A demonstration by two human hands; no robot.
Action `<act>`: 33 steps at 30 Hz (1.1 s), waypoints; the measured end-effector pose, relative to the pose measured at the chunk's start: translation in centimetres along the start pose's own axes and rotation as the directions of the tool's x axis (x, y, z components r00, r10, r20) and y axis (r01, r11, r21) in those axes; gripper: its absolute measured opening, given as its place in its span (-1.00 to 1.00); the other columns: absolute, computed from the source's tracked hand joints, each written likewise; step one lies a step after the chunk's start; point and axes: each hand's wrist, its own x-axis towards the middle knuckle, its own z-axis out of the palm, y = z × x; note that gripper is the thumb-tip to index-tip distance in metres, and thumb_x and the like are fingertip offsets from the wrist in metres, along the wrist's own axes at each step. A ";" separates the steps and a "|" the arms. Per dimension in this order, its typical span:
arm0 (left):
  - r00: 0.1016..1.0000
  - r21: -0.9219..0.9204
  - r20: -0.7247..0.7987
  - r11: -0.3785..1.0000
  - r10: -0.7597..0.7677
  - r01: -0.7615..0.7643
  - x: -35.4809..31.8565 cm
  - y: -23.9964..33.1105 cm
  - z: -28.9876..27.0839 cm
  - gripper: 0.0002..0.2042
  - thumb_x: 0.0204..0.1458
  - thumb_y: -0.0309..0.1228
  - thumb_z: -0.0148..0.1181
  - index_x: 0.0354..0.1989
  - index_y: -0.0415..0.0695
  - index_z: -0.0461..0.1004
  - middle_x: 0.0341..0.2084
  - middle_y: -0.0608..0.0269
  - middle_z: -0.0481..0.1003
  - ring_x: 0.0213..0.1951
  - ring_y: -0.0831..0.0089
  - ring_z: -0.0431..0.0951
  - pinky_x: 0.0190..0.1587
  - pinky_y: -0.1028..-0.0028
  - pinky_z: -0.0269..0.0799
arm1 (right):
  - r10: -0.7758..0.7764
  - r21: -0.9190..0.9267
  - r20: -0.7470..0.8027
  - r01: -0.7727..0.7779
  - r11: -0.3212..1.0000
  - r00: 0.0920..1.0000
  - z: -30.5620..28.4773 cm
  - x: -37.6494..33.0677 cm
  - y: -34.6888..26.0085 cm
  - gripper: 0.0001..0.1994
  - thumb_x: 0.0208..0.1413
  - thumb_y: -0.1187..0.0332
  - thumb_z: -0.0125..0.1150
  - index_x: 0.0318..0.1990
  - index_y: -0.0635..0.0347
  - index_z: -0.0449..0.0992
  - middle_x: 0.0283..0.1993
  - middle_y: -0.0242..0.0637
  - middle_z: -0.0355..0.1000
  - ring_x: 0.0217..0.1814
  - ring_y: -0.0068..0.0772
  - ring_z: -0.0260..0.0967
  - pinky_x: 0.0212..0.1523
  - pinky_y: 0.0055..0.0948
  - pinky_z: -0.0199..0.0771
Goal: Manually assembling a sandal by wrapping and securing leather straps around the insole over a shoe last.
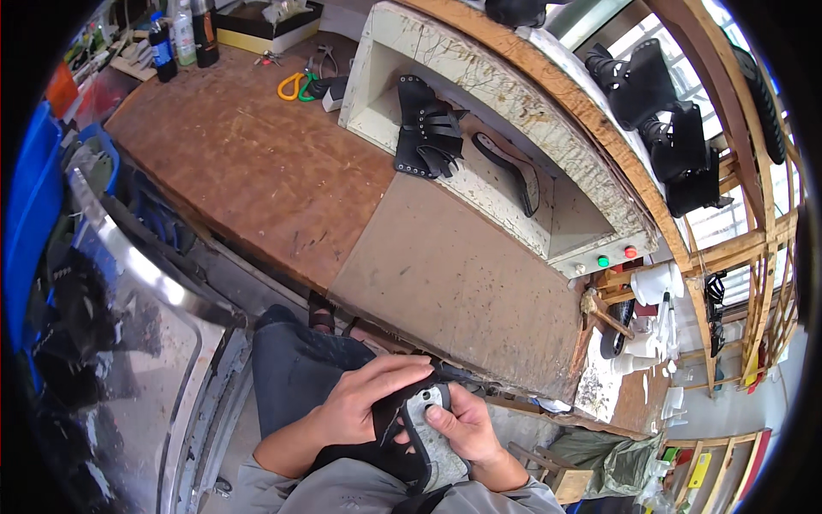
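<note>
Over my lap I hold an unfinished shoe, its black upper around a grey-speckled bottom (pixel 441 458) with small holes near one end. My left hand (pixel 364 398) is closed on the black upper (pixel 390 415), fingers laid over its top edge, with fingertips showing between upper and bottom. My right hand (pixel 471 428) grips the other side, the thumb pressed on the grey bottom beside a hole. The rest of the shoe hangs low against my grey clothing, partly hidden by my hands.
Ahead is a workbench (pixel 462 265). A pale shelf unit (pixel 514 94) on it holds a black strappy upper (pixel 425 128) and a black sole (pixel 509 171). Scissors (pixel 295 86) and bottles (pixel 182 34) lie farther left. White cups (pixel 642 343) stand right; a metal-edged machine (pixel 163 291) is at left.
</note>
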 end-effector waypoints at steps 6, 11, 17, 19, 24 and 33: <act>0.996 -0.020 -0.058 0.998 -0.068 0.067 0.3 -4.2 -3.2 -0.47 -0.16 -0.17 0.33 -0.07 -0.28 0.43 -0.08 -0.06 0.41 -0.17 0.17 0.54 -0.18 0.40 0.49 | 0.071 -0.098 0.110 -0.060 0.993 0.991 -0.8 5.1 0.4 -0.75 0.22 0.43 -0.06 0.00 0.38 0.29 -0.16 -0.23 0.43 -0.21 -0.52 0.44 -0.21 -0.59 0.46; 0.995 -0.082 -0.068 0.995 -0.070 0.064 1.0 -7.4 -5.1 -0.54 -0.14 -0.26 0.33 -0.11 -0.33 0.45 -0.11 -0.17 0.42 -0.15 0.07 0.53 -0.16 0.36 0.50 | 0.028 -0.231 0.214 0.022 0.973 0.976 -1.9 9.0 0.9 -0.76 0.22 0.43 -0.04 -0.01 0.34 0.34 -0.11 -0.31 0.41 -0.15 -0.55 0.37 -0.15 -0.59 0.37; 0.994 -0.218 -0.066 0.973 -0.087 0.071 1.3 -8.7 -6.1 -0.64 0.08 -0.36 0.09 0.00 -0.33 0.36 -0.04 -0.22 0.36 -0.02 -0.10 0.42 -0.02 0.15 0.43 | 0.012 -0.368 0.246 0.082 0.926 0.969 -2.9 10.6 2.3 -0.82 0.15 0.49 0.06 -0.10 0.30 0.44 -0.14 -0.29 0.45 -0.12 -0.49 0.38 -0.10 -0.52 0.36; 0.991 -0.191 -0.059 0.976 -0.117 0.103 1.4 -8.7 -5.7 -0.67 0.01 -0.42 0.12 -0.06 -0.30 0.38 -0.12 -0.22 0.40 -0.09 -0.08 0.47 -0.09 0.19 0.46 | -0.035 -0.268 0.228 0.097 0.959 0.973 -3.1 10.6 2.4 -0.81 0.14 0.50 0.07 -0.10 0.30 0.44 -0.12 -0.29 0.45 -0.12 -0.48 0.39 -0.09 -0.50 0.37; 0.986 -0.117 -0.041 0.981 -0.161 0.155 2.5 -7.9 -4.3 -0.51 -0.17 -0.30 0.36 -0.08 -0.33 0.43 -0.10 -0.17 0.42 -0.09 0.05 0.50 -0.12 0.32 0.47 | 0.134 -0.048 0.021 -0.132 0.990 0.991 -2.2 9.2 0.1 -0.78 0.18 0.41 0.03 -0.10 0.38 0.39 -0.22 -0.25 0.47 -0.30 -0.50 0.45 -0.27 -0.54 0.47; 0.998 0.025 -0.013 0.998 0.057 -0.057 2.1 -0.4 0.1 -0.56 -0.14 -0.54 0.27 -0.02 -0.36 0.37 -0.07 -0.15 0.38 -0.08 0.11 0.48 -0.07 0.35 0.44 | -0.103 0.025 0.116 0.101 0.995 0.988 -1.1 1.3 -1.0 -0.68 0.21 0.39 -0.05 0.02 0.45 0.18 -0.17 -0.02 0.42 -0.27 -0.27 0.50 -0.33 -0.43 0.59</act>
